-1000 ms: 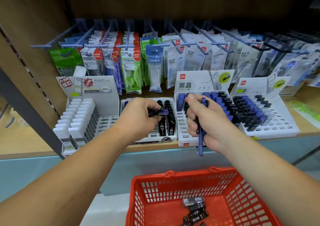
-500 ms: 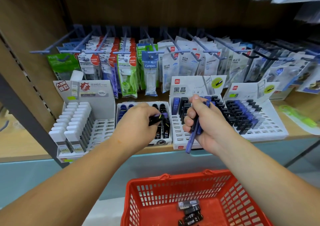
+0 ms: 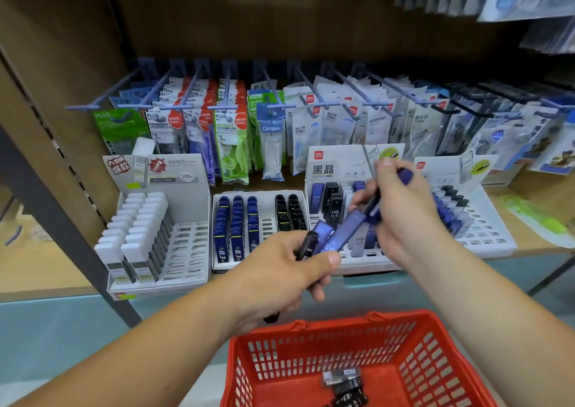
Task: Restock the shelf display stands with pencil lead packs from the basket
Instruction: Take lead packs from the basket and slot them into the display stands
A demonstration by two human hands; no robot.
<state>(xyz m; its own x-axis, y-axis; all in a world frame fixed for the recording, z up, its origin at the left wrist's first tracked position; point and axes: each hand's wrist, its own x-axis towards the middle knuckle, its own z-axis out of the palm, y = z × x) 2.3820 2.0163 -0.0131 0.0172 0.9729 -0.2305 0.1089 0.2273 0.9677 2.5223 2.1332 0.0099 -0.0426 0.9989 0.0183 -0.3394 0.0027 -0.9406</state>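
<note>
Head view: wooden shelf [image 3: 40, 269] bears display stands [image 3: 189, 244].

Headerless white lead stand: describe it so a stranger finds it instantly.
On the wooden shelf, under the pegs of hanging packets, four white slotted plastic stands sit in a row. The wanted stand is second from the left, right of the stand of white-capped packs. Only it lacks an upright header card; it holds blue packs left, black packs right.
</note>
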